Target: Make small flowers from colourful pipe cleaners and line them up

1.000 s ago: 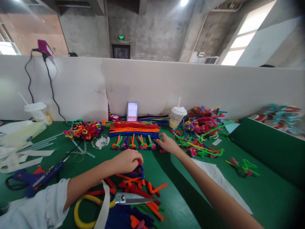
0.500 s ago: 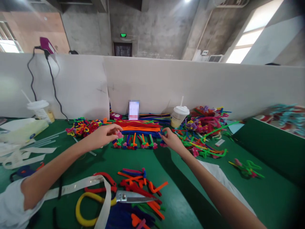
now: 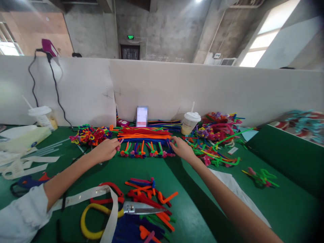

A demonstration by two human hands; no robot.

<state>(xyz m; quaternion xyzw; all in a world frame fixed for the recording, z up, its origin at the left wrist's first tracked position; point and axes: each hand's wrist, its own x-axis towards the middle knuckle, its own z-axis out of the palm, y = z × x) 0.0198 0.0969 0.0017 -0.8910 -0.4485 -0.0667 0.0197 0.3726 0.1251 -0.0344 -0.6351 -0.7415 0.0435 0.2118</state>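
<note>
Pipe-cleaner flowers [image 3: 143, 152] lie in a row just past my fingertips. Nearest me, yellow-handled scissors [image 3: 136, 208] rest on red and orange pieces [image 3: 149, 197]. My left hand [image 3: 106, 150] pinches a small pink piece [image 3: 118, 147]. My right hand [image 3: 181, 150] has its fingers [image 3: 174, 143] loosely spread, touching the blue stems [image 3: 152, 141]. A lidded cup [image 3: 189, 123] stands beyond.

Scissors [image 3: 140, 208] on the table [image 3: 192, 206], pipe cleaners [image 3: 143, 136] behind them, cup [image 3: 189, 123] to their right, partition [image 3: 177, 87] behind.
</note>
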